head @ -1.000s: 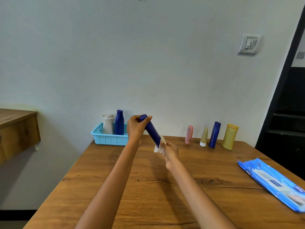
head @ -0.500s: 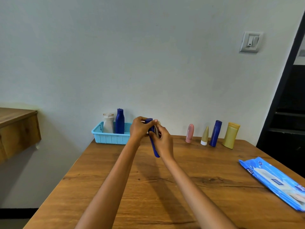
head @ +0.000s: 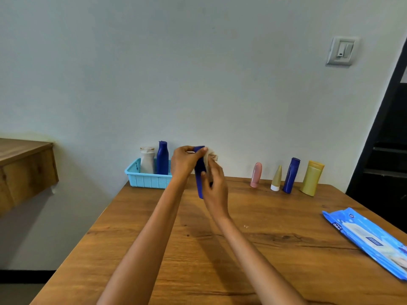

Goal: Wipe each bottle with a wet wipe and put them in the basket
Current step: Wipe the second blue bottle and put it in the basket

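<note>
The surface [head: 253, 245] is brown wood with dark grain and a smooth, faintly satin finish. The basket [head: 148, 179] is pale blue slotted plastic. The held blue bottle [head: 200, 172] looks like smooth plastic, the wet wipe [head: 211, 154] crumpled soft cloth. The wipe pack [head: 372, 241] is glossy blue film.

wipes pack [head: 374, 241] cut at right edge; held blue bottle [head: 200, 172] mostly behind hands

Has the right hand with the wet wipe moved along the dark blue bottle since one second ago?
Yes. The right hand with the wet wipe went up the dark blue bottle, from its lower end near the table to its top.
</note>
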The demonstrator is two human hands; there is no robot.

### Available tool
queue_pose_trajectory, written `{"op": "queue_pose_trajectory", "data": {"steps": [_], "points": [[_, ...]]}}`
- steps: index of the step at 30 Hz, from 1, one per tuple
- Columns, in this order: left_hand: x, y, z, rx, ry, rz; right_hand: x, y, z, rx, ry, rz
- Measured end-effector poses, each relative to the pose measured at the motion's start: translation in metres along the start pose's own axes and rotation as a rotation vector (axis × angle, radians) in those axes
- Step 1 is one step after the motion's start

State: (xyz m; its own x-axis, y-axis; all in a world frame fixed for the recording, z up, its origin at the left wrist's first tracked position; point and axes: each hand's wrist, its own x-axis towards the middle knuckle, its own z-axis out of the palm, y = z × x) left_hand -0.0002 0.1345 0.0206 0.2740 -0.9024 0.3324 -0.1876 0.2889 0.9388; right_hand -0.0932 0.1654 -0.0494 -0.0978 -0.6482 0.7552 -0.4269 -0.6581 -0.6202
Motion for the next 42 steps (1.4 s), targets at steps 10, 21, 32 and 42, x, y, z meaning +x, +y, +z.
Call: {"op": "queue_pose_trajectory", "data": {"steps": [10,21,32,42], "points": [[0.012,-0.005,-0.030,-0.060,0.232,-0.070,-0.033,0.037,-0.010,-0.311,-0.364,-0.066],[0.003,-0.015,-0.012,-0.052,0.029,-0.081,0.041,0.003,-0.012,0.220,-0.109,0.322],[0.006,-0.019,-0.010,-0.080,-0.019,-0.078,0.051,0.003,-0.036,0.310,-0.328,0.467],[0.005,-0.016,-0.015,-0.049,0.180,-0.089,0.014,0.013,-0.011,0.117,-0.089,0.247]]}}
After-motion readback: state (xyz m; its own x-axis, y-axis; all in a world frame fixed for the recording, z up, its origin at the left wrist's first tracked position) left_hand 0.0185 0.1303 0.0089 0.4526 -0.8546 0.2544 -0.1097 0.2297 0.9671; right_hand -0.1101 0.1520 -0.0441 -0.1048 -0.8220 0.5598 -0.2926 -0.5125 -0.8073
